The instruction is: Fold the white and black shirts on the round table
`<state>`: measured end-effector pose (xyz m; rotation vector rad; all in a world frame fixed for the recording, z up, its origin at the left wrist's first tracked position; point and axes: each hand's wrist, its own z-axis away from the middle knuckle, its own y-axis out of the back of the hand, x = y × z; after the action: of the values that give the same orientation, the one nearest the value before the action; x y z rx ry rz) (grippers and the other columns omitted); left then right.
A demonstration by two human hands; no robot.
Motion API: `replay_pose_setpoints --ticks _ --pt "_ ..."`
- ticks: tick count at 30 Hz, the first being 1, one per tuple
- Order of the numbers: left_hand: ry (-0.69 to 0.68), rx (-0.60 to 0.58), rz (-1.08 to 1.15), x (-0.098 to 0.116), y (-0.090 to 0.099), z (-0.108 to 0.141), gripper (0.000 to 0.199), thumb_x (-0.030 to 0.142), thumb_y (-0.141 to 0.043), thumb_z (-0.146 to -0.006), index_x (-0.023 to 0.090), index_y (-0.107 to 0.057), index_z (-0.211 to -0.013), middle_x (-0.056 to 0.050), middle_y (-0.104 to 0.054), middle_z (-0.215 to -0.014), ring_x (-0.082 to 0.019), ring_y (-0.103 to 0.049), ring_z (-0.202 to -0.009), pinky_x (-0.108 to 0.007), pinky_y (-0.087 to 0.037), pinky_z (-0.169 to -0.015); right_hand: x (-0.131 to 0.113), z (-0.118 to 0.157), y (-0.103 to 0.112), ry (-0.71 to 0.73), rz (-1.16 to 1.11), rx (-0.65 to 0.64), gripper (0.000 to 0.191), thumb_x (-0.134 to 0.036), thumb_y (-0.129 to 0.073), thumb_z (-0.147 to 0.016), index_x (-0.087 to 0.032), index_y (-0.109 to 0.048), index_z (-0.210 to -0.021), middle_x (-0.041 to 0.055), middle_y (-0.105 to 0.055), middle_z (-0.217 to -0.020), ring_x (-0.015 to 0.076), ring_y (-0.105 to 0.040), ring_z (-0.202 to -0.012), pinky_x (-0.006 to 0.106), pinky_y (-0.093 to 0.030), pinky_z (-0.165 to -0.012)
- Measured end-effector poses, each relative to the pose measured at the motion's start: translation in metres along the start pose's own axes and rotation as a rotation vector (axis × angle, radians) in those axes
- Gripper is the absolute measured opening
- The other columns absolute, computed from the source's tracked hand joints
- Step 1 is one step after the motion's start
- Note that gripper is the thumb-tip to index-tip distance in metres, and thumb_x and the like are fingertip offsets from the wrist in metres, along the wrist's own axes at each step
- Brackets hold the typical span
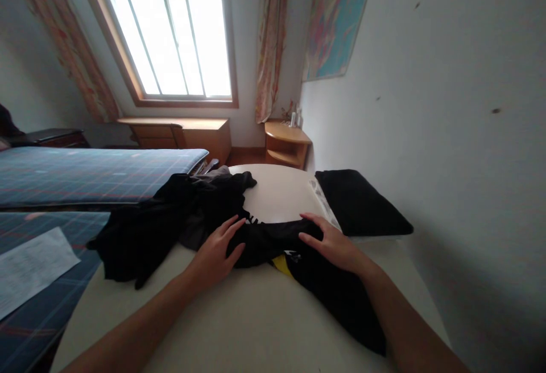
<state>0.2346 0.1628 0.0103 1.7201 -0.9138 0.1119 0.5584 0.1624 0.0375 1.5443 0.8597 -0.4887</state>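
Observation:
A black garment (273,239) with a yellow patch and a small white mark lies across the pale table. One long part of it stretches toward the near right, beside my right forearm. My left hand (219,251) rests on the garment's left end, thumb and fingers apart. On its right end lies my right hand (333,242), also with spread fingers. Neither hand visibly grips the cloth. Left of my left hand is a crumpled heap of black clothes (162,225), partly hanging past the table's left edge.
The rounded white table (256,322) carries a neatly folded black cloth (360,202) at the right, against the wall. To the left are a bed with a blue plaid mattress (98,174) and a paper sheet (34,268). A desk (200,125) and a corner shelf (285,134) stand behind.

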Motion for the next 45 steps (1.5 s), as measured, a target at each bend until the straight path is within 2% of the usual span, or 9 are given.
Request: replay_pose_setpoints --ticks 9,14,18,21,24,31,39,42,45 --pt "-0.082 -0.373 -0.278 0.046 0.022 0.007 0.027 0.01 -0.054 -0.076 0.019 -0.068 -0.099 -0.007 -0.071 -0.096 -0.026 -0.065 -0.092 -0.035 -0.05 -0.083 -0.025 0.015 0.022 0.001 0.039 -0.49 0.025 -0.033 -0.057 -0.089 -0.02 -0.073 -0.103 0.005 -0.075 -0.101 0.0238 -0.068 -0.093 0.035 -0.052 -0.085" --pt "-0.014 -0.721 0.211 0.063 0.03 0.015 0.015 0.022 -0.051 -0.084 0.019 -0.066 -0.084 0.002 -0.062 -0.068 -0.014 -0.056 -0.062 -0.022 -0.04 -0.057 -0.023 0.013 0.033 0.009 -0.098 -0.289 0.026 -0.034 -0.056 -0.089 -0.02 -0.071 -0.104 0.0041 -0.074 -0.103 0.0235 -0.068 -0.098 0.036 -0.05 -0.092" --pt "0.194 -0.299 0.556 0.037 0.032 0.002 0.029 0.043 -0.053 -0.085 0.018 -0.064 -0.092 -0.001 -0.065 -0.082 -0.017 -0.058 -0.073 -0.024 -0.046 -0.063 -0.015 0.004 0.022 0.016 -0.133 -0.022 0.038 -0.041 -0.055 -0.091 -0.021 -0.063 -0.121 0.007 -0.071 -0.109 0.0229 -0.067 -0.099 0.038 -0.051 -0.091" --pt "0.394 0.175 0.483 0.003 0.035 -0.014 0.039 0.051 -0.055 -0.08 0.017 -0.063 -0.097 -0.004 -0.068 -0.087 -0.021 -0.062 -0.079 -0.029 -0.051 -0.07 -0.012 0.002 0.016 0.019 -0.131 0.018 0.049 -0.046 -0.056 -0.09 -0.021 -0.055 -0.131 0.0096 -0.068 -0.114 0.0225 -0.066 -0.103 0.036 -0.053 -0.088" --pt "0.462 0.343 0.319 -0.021 0.036 -0.022 0.049 0.052 -0.055 -0.079 0.014 -0.063 -0.108 -0.01 -0.071 -0.099 -0.027 -0.066 -0.092 -0.038 -0.053 -0.084 -0.01 0.004 0.019 -0.033 -0.025 -0.037 0.049 -0.046 -0.057 -0.089 -0.019 -0.057 -0.129 0.0111 -0.069 -0.11 0.0221 -0.067 -0.097 0.034 -0.053 -0.082" --pt "0.213 0.104 0.057 -0.008 0.022 -0.01 0.067 0.05 -0.057 -0.086 0.019 -0.043 -0.143 -0.013 -0.059 -0.138 -0.029 -0.059 -0.123 -0.044 -0.042 -0.108 -0.008 0.017 0.035 -0.281 0.267 -0.359 0.053 -0.055 -0.07 -0.078 -0.017 -0.066 -0.115 0.0072 -0.072 -0.089 0.0203 -0.066 -0.075 0.028 -0.046 -0.064" --pt "0.116 -0.607 0.269 0.027 0.048 0.001 0.042 0.059 -0.05 -0.091 0.019 -0.063 -0.093 0.001 -0.064 -0.073 -0.015 -0.059 -0.065 -0.024 -0.046 -0.061 -0.011 0.02 0.032 -0.207 0.331 -0.39 0.009 -0.026 -0.064 -0.082 -0.019 -0.068 -0.086 0.0033 -0.07 -0.077 0.0173 -0.063 -0.069 0.025 -0.04 -0.058" --pt "0.147 -0.472 0.326 0.024 0.046 0.0 0.043 0.058 -0.046 -0.094 0.018 -0.06 -0.092 0.005 -0.053 -0.058 -0.011 -0.048 -0.051 -0.021 -0.039 -0.05 -0.015 0.012 0.021 -0.142 0.288 -0.12 0.013 -0.026 -0.053 -0.091 -0.02 -0.063 -0.096 0.0038 -0.07 -0.08 0.0186 -0.066 -0.075 0.028 -0.045 -0.069" --pt "0.086 -0.156 0.229 0.017 0.036 -0.002 0.04 0.05 -0.054 -0.091 0.019 -0.059 -0.116 -0.003 -0.067 -0.087 -0.015 -0.06 -0.07 -0.025 -0.048 -0.063 -0.021 0.007 0.008 0.002 0.138 -0.01 0.02 -0.027 -0.046 -0.096 -0.021 -0.059 -0.11 0.0069 -0.072 -0.103 0.0203 -0.068 -0.097 0.032 -0.048 -0.088"
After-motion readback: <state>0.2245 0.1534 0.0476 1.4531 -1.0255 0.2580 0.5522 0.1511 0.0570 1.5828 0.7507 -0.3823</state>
